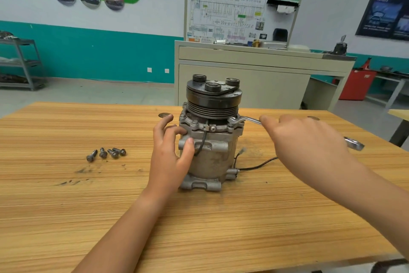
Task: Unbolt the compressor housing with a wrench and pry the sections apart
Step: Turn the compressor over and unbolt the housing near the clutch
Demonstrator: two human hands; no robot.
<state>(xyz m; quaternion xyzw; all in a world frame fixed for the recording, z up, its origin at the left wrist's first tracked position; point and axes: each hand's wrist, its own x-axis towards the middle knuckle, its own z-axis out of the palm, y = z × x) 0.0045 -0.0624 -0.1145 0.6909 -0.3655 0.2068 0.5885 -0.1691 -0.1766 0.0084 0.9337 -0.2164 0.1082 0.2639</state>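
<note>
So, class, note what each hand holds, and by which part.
The right hand holds the wrench mid-handle; the left hand holds the compressor by its upper housing, left side.

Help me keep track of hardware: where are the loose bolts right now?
In the head view, the loose bolts lie clustered on the wooden table, left of the compressor and apart from the left hand.

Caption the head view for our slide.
Left hand steadies the compressor while the right hand holds a wrench at its flange.
</note>
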